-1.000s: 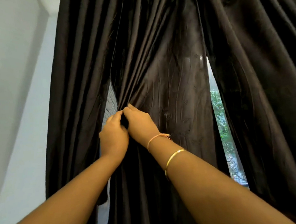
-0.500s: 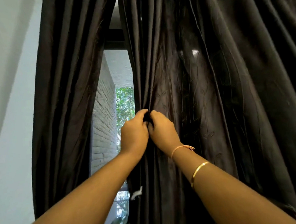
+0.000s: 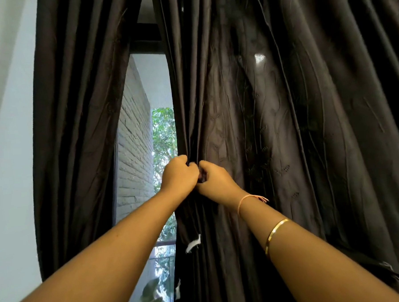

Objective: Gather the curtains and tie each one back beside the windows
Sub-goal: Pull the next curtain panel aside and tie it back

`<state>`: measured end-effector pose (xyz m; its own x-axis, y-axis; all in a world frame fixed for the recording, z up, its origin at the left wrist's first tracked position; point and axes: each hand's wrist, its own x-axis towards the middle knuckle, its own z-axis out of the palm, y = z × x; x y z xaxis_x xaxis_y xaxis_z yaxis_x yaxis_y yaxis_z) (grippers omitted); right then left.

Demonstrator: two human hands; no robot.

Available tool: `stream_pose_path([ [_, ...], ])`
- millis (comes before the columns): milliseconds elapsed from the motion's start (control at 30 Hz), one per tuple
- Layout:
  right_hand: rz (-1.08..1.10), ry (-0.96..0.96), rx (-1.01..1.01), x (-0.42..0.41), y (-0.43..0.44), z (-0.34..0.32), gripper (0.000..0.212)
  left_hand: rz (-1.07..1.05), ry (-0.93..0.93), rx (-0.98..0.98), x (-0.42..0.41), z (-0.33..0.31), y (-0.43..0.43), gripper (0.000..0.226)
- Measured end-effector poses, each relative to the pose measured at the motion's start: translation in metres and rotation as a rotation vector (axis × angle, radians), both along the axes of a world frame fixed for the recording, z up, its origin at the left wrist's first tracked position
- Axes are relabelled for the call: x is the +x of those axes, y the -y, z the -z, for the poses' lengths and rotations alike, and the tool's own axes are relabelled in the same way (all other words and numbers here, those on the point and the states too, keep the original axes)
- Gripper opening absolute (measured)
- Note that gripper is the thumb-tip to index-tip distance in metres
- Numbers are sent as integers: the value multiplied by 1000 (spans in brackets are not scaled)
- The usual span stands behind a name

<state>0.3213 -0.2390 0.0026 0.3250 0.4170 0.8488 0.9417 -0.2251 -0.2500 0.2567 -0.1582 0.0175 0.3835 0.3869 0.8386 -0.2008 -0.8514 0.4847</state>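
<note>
Broadly, a dark brown right curtain [image 3: 273,124] fills the space above, behind and to the right of the two hands, hanging in deep vertical folds with a faint stitched leaf pattern. A second dark left curtain [image 3: 77,122] hangs well to the left of the hands, apart from the first, against a pale wall [image 3: 7,161]. Between the two panels, just left of the hands, a narrow strip of window [image 3: 153,88] shows a dark frame at the top, a white brick wall [image 3: 134,154] outside and green foliage [image 3: 164,132] beyond it. The left hand [image 3: 179,175] is closed into a fist on the left edge of the right curtain, bunching the cloth. The right hand [image 3: 216,181] sits just beside it, knuckles touching, also clenched on the same gathered fold. Fabric pleats converge into the grip from above and fall straight below it. On the right forearm, a gold bangle [image 3: 274,235] sits below the wrist, and a thin pink thread bracelet [image 3: 249,200] circles the wrist itself, its frayed end sticking out to the right. Below the hands, a small white tag [image 3: 194,244] clings to the curtain's edge.
</note>
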Motion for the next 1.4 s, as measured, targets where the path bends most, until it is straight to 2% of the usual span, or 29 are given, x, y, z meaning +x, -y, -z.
stream_pose_path([
  [100,-41,-35,-42,2,0,4,12,30,8,-9,2,6,2,35],
  [200,-118,-48,-33,-2,1,5,24,67,50,-27,2,8,6,35],
  [300,-203,-86,-45,-4,6,5,25,69,70,2,1,9,9,42],
  [400,-344,-204,-118,-2,12,4,16,-52,80,52,2,9,3,42],
  [467,-353,-222,-140,-4,19,1,15,-132,92,65,3,9,0,35],
  [500,-301,-184,-111,-4,24,-2,15,-157,95,82,4,10,0,26],
  [567,-29,-8,7,-2,35,-10,16,-221,80,129,7,12,3,9],
  [633,291,160,100,-1,50,-17,22,-279,50,174,10,14,6,25],
  [700,516,276,163,2,63,-21,27,-298,46,189,13,14,5,36],
  [833,813,340,266,16,84,-24,40,-313,34,204,16,18,-4,56],
  [1033,894,220,287,29,98,-22,67,-326,36,212,19,17,-9,56],
  [1100,840,80,351,29,98,-23,78,-324,39,211,20,17,-9,56],
  [1167,680,-62,449,29,99,-27,82,-318,36,208,21,15,-8,55],
  [1200,572,-125,495,30,101,-30,79,-308,35,207,21,14,-8,54],
  [1267,454,-177,523,32,102,-32,59,-255,46,195,18,11,-8,52],
  [1333,490,-79,436,31,100,-31,28,-178,69,195,14,9,-7,48],
  [1400,540,45,321,30,91,-28,16,-102,70,202,10,6,-5,43],
])
